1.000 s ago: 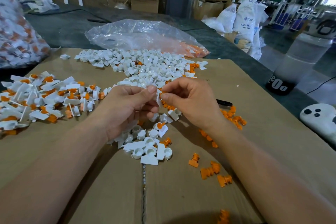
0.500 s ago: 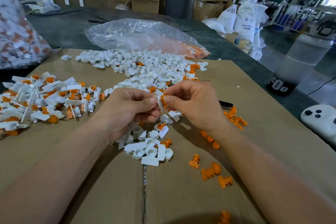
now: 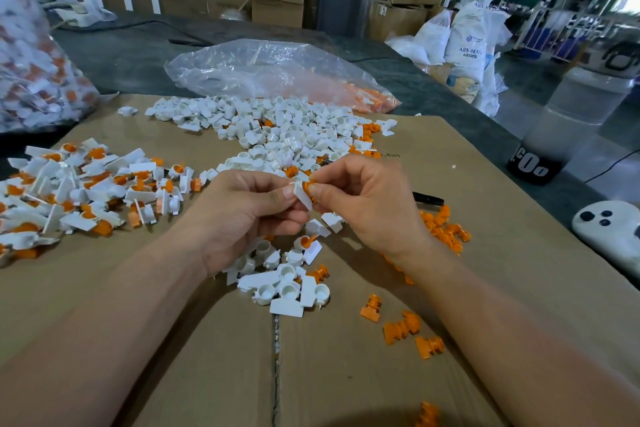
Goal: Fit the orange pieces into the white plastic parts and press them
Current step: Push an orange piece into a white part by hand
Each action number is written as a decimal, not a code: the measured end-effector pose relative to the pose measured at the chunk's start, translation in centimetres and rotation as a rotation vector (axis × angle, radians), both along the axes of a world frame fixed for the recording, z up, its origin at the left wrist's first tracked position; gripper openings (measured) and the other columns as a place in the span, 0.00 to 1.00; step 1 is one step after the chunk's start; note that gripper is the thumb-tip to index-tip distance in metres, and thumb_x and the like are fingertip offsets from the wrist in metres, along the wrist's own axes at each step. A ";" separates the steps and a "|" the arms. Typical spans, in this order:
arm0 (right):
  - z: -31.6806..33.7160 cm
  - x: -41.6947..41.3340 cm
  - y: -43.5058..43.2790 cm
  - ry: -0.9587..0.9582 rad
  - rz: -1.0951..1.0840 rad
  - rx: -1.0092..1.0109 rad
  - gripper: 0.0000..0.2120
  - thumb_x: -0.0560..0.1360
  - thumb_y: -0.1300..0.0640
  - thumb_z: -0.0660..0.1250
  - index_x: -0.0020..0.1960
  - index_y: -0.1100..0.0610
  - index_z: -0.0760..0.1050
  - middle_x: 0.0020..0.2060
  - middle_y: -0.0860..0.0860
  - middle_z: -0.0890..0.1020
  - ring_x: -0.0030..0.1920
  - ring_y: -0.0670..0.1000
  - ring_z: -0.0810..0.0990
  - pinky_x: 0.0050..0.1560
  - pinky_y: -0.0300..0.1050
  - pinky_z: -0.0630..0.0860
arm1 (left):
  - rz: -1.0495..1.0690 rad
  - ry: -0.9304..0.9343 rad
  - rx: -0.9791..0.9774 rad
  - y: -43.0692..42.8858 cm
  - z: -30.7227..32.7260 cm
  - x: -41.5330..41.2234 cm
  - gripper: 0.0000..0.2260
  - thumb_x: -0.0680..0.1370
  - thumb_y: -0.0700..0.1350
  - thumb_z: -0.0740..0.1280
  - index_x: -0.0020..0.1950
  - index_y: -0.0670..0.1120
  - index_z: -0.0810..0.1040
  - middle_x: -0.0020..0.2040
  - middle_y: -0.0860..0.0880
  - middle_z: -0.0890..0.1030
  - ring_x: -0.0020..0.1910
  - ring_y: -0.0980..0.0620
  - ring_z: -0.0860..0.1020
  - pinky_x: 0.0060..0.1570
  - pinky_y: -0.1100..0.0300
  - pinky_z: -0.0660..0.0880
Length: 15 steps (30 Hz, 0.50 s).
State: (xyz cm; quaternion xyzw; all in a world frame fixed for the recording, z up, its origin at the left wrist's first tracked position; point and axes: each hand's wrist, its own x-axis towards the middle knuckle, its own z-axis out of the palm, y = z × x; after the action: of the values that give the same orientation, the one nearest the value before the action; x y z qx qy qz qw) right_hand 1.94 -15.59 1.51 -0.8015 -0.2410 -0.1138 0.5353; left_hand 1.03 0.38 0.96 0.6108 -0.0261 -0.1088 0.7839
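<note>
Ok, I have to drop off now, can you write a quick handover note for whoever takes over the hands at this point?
Left hand: pinches a white part.
Right hand: pinches an orange piece against that part; whether it is fully seated cannot be told.
Done: a pile of fitted parts on the left of the cardboard.
Left: the heap of empty white parts ahead, plus a small cluster near the wrists.
Supply: loose orange pieces lie right of the right hand, with more in the clear bag behind.
</note>
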 end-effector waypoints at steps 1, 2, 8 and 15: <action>0.0 0.0 0.0 0.000 -0.002 -0.007 0.12 0.70 0.66 0.71 0.38 0.49 0.77 0.33 0.44 0.80 0.33 0.42 0.81 0.40 0.39 0.80 | -0.002 -0.005 0.004 0.0 0.0 0.0 0.06 0.65 0.39 0.66 0.34 0.40 0.82 0.30 0.43 0.81 0.27 0.53 0.80 0.26 0.67 0.76; 0.0 0.0 0.0 -0.006 -0.008 -0.029 0.11 0.70 0.65 0.71 0.39 0.49 0.77 0.33 0.44 0.80 0.34 0.42 0.81 0.40 0.40 0.80 | 0.003 -0.020 0.026 0.0 -0.1 0.0 0.06 0.65 0.39 0.66 0.35 0.39 0.82 0.30 0.43 0.81 0.27 0.53 0.80 0.26 0.67 0.76; 0.0 0.0 -0.4 -0.028 -0.005 -0.157 0.03 0.71 0.64 0.71 0.43 0.57 0.80 0.34 0.44 0.80 0.37 0.45 0.81 0.41 0.43 0.80 | 0.021 -0.140 0.222 0.0 -0.4 -0.2 0.06 0.67 0.40 0.67 0.39 0.40 0.82 0.30 0.43 0.81 0.27 0.53 0.79 0.30 0.64 0.78; -0.1 0.2 -0.6 -0.011 0.044 -0.095 0.06 0.70 0.65 0.71 0.42 0.55 0.80 0.35 0.48 0.82 0.36 0.46 0.82 0.41 0.41 0.80 | -0.003 -0.174 0.185 0.1 -0.2 -0.4 0.06 0.64 0.41 0.67 0.34 0.44 0.84 0.30 0.44 0.81 0.27 0.53 0.79 0.29 0.65 0.76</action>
State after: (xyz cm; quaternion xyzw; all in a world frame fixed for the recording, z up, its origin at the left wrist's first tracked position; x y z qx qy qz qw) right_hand 2.14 -16.17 1.39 -0.8198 -0.2665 -0.0952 0.4978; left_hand 0.67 0.48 0.75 0.6877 -0.0845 -0.0587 0.7186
